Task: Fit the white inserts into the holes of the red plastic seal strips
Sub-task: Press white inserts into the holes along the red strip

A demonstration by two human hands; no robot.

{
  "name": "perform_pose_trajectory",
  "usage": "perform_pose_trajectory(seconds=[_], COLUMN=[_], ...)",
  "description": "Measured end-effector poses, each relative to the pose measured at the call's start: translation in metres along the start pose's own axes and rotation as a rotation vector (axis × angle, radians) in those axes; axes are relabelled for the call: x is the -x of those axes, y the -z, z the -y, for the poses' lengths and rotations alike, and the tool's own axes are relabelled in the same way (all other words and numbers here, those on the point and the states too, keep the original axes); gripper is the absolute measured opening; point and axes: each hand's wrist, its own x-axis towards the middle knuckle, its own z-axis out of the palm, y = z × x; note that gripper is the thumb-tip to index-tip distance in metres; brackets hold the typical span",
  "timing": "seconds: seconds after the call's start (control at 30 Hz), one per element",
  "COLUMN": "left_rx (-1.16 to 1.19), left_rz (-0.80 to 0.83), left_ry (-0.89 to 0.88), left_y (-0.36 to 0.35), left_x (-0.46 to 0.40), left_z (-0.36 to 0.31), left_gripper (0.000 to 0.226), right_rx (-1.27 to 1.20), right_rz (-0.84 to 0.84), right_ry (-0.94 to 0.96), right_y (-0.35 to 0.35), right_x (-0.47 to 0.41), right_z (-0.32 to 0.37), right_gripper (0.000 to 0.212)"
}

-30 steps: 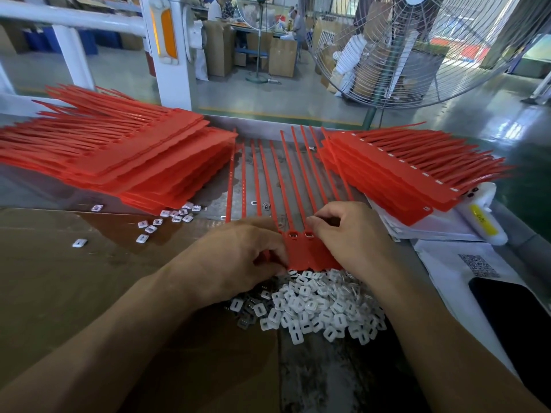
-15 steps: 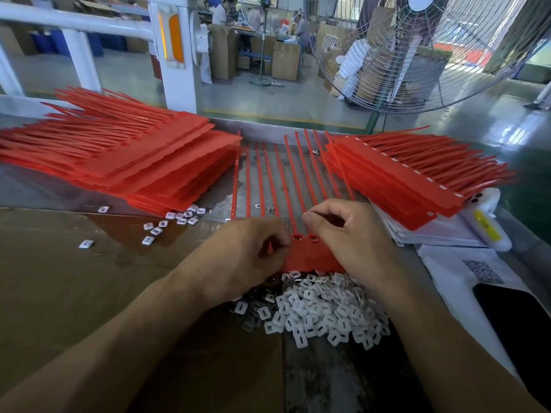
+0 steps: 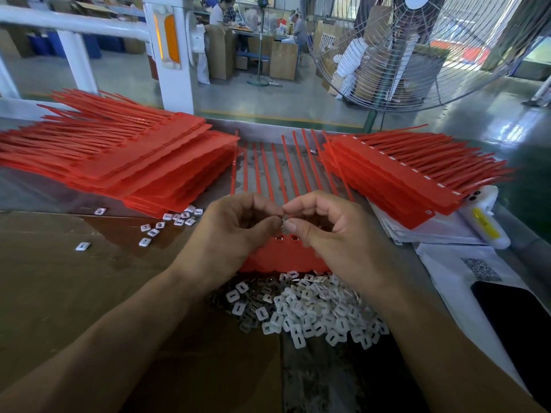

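A red sheet of joined seal strips (image 3: 283, 257) lies on the table in front of me, its thin tails pointing away. Two of its holes show between my hands. My left hand (image 3: 229, 234) and my right hand (image 3: 331, 231) are raised just above the sheet, fingertips meeting, and together they pinch a small white insert (image 3: 283, 221). A heap of loose white inserts (image 3: 307, 308) lies just below the sheet, near my wrists.
A tall stack of red strips (image 3: 125, 165) lies to the left, another stack (image 3: 402, 180) to the right. Several stray inserts (image 3: 167, 223) sit by the left stack. White papers (image 3: 453, 272), a black phone (image 3: 518, 317) and a white device (image 3: 486, 222) lie at right. A large fan (image 3: 417, 49) stands behind.
Both hands have lifted off the red sheet and come together above it, now pinching a white insert between the fingertips. The sheet's two holes are uncovered.
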Motion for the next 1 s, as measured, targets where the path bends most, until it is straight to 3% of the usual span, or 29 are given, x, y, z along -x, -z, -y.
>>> perform_pose_trajectory(seconds=[0.17, 0.3, 0.5, 0.63, 0.77, 1.0], left_rx=[0.077, 0.09, 0.097, -0.052, -0.27, -0.661], left_rz=[0.015, 0.053, 0.039, 0.018, 0.074, 0.239], left_ry=[0.011, 0.015, 0.04, 0.024, -0.047, -0.127], left_y=[-0.001, 0.0, 0.0, 0.002, 0.004, 0.003], left_x=[0.002, 0.001, 0.002, 0.004, 0.005, 0.007], left_z=[-0.003, -0.007, -0.008, -0.005, -0.002, -0.003], left_gripper=[0.023, 0.034, 0.029, 0.02, 0.009, 0.006], right_rx=[-0.016, 0.062, 0.1, 0.204, 0.374, 0.535], right_rz=[0.008, 0.057, 0.004, -0.141, -0.114, -0.017], right_ry=[0.02, 0.07, 0.096, -0.109, -0.301, -0.319], right_y=[0.001, 0.004, 0.008, 0.025, 0.041, 0.038], right_x=[0.0, -0.001, -0.001, -0.009, -0.012, -0.01], right_z=[-0.003, -0.001, -0.002, -0.019, -0.038, -0.036], right_gripper=[0.029, 0.019, 0.01, 0.013, 0.013, 0.011])
